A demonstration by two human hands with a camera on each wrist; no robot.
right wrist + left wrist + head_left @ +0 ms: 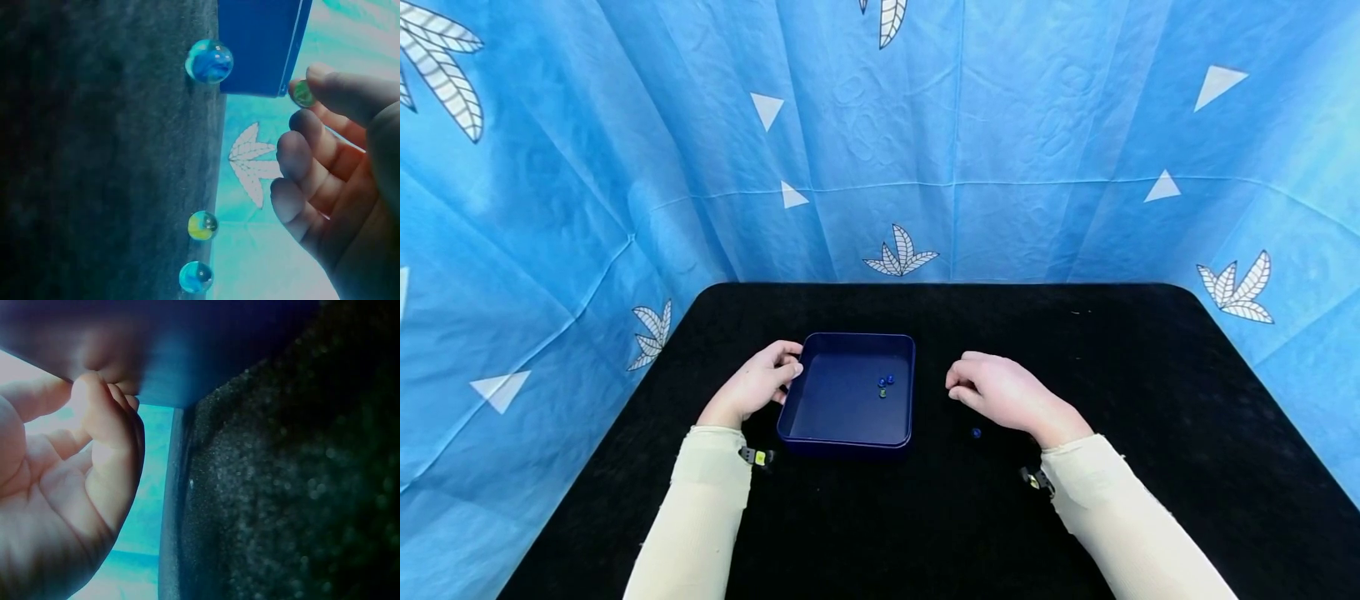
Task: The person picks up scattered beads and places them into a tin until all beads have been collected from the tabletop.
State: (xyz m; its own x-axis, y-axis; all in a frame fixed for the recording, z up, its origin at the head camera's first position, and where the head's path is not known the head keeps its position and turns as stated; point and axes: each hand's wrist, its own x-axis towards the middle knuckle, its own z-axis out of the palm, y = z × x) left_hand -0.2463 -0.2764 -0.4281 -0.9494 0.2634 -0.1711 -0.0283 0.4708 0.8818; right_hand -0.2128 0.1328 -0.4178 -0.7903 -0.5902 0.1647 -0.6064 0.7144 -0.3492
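Observation:
My left hand (760, 379) holds the left side of a dark blue square tray (850, 441), its thumb at the rim and curled fingertips against the outer wall. Inside the tray lie a few small marbles (882, 382), two blue and one yellowish. To the right of the tray, my right hand (1000, 387) pinches a green marble (304, 94) between thumb and forefinger, the other fingers loosely bent. Beneath that hand, the right wrist view has a large-looking blue marble (210, 61), a yellow-and-blue marble (202, 225) and another blue marble (196, 277) on the black cloth.
Black cloth (955, 517) covers the table. Blue curtains (1000, 125) with white leaves and triangles rise behind it and along both sides. Each wrist bears a small dark strapped device (757, 457) over a cream sleeve (700, 517).

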